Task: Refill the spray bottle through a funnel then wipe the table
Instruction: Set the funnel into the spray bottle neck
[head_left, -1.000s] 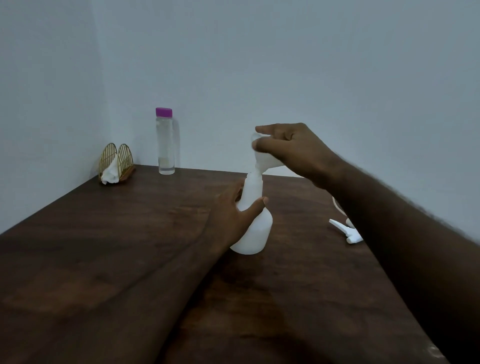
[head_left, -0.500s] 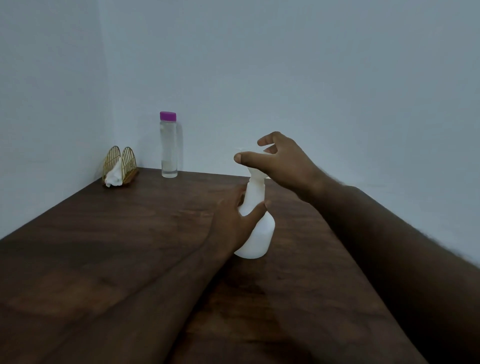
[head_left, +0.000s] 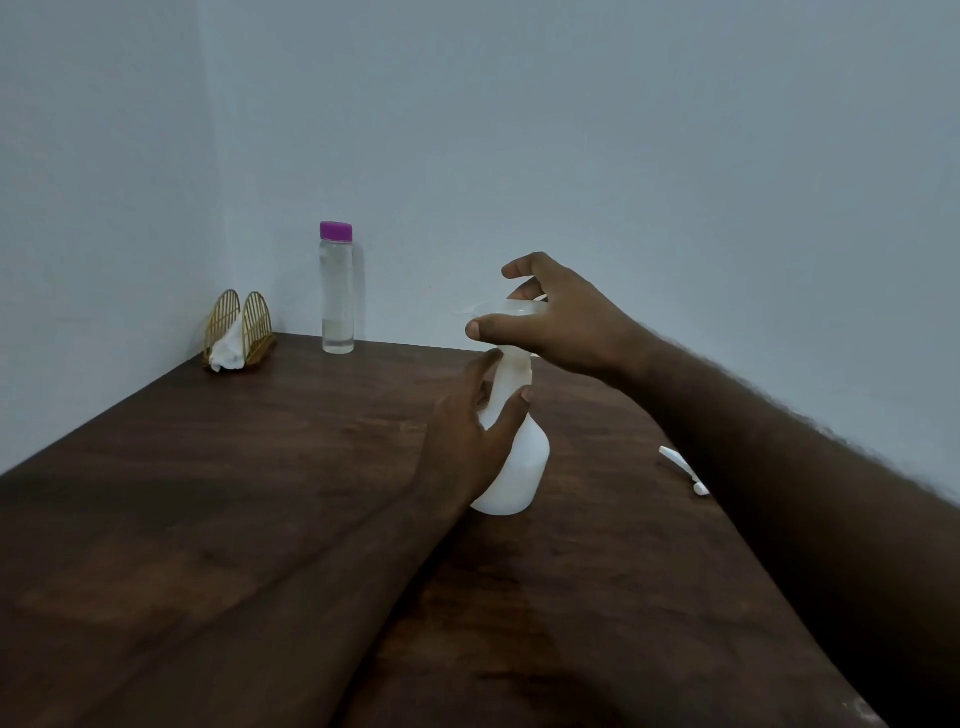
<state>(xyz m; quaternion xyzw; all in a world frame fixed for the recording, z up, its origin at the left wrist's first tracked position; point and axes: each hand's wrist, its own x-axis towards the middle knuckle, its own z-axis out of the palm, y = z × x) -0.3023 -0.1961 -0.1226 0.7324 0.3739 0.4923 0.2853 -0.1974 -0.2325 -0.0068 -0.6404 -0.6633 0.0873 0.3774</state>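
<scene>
White plastic, likely light and tippy: our left grip (head_left: 467, 447) wraps the neck of the spray bottle (head_left: 525, 467), right grip (head_left: 566, 327) pinches the funnel (head_left: 498, 310) seated on top, middle of the desk (head_left: 234, 493). Best hold: that stiff neck.

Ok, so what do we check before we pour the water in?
1. Bottle upright on the table: ok.
2. Left hand holds the bottle: ok.
3. Funnel in the bottle's neck, right hand holding its rim: ok.
4. Spray head off, lying on the table: ok.
5. Water bottle open: not ok, purple cap is on.
6. Napkins ready for wiping: ok.
</scene>
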